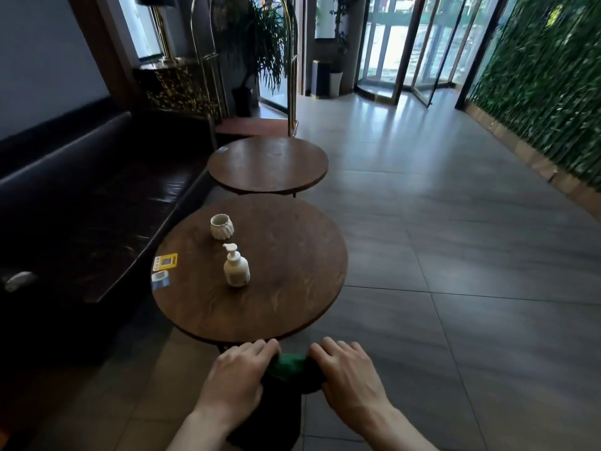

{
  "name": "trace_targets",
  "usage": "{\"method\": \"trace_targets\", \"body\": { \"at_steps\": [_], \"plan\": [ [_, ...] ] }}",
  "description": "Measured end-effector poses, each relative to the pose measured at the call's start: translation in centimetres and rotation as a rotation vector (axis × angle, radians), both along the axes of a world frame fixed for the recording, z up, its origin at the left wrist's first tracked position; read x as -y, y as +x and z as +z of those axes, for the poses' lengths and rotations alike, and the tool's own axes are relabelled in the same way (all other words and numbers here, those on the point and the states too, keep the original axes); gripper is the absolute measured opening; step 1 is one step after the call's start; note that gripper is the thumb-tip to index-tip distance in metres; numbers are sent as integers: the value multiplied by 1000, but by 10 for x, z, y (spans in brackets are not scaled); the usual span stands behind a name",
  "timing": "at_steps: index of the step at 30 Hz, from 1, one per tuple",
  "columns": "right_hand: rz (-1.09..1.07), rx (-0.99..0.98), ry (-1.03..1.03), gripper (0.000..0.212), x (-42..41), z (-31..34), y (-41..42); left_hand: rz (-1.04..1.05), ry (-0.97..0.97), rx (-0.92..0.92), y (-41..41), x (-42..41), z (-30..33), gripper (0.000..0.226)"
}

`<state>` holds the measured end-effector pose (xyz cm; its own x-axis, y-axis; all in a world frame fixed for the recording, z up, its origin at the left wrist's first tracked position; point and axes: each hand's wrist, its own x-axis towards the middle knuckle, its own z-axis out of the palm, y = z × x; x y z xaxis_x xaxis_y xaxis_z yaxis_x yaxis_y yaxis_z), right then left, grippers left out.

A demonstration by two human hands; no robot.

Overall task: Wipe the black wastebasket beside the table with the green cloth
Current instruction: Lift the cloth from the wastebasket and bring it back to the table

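1. Head view: our left hand (240,372) and right hand (349,369) both grip the green cloth (287,366), fingers curled over it.
2. The cloth sits atop the black wastebasket (276,415), just in front of the round table (292,304).
3. We judge wiping barely begun; the sides remain.

Two bare hands press a green cloth (287,364) onto the top of a black wastebasket (276,415) standing on the tiled floor just in front of a round wooden table (292,271). The left hand (242,369) and right hand (346,369) lie palm down, fingers curled over the cloth's ends. On the table stand a white pump bottle (236,265) and a white ribbed cup (221,226).
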<state>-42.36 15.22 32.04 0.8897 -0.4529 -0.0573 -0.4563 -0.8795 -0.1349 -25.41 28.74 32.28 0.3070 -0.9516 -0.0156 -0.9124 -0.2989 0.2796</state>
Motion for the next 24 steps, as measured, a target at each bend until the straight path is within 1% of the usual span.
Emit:
{"method": "trace_targets", "body": {
  "at_steps": [4,10,15,18,24],
  "plan": [
    [-50,-33,-71,45,14,7,29,-47,-55,23,33,24,2,38],
    [-111,-17,-137,39,39,13,84,-59,-93,42,87,63,14,37],
    [-161,21,-119,36,63,4,122,-55,-87,52,127,89,6,41],
    [-175,8,-73,38,76,-8,137,-60,-57,22,141,101,-8,42],
    [-184,-62,3,41,130,-46,160,-32,4,-20,160,148,-49,41]
  ]
}}
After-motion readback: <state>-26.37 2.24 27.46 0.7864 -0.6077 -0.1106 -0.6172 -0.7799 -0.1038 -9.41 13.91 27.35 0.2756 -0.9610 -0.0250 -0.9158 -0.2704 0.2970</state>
